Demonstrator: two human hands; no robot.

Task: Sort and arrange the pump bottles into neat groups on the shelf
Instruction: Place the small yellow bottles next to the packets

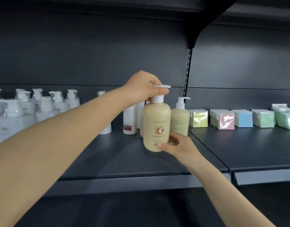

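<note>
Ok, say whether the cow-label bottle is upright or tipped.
Upright: cow-label bottle, pump straight above base; left hand grips the pump, right hand the base.

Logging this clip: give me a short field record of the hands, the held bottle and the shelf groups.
left hand: grips the pump of the cow-label bottle
right hand: holds its lower body
on shelf or lifted: cannot tell
neighbour: second cream bottle, behind to the right
far left: white pump bottles
centre: tall white bottles behind the held one
next bay: coloured packets in a row
</note>
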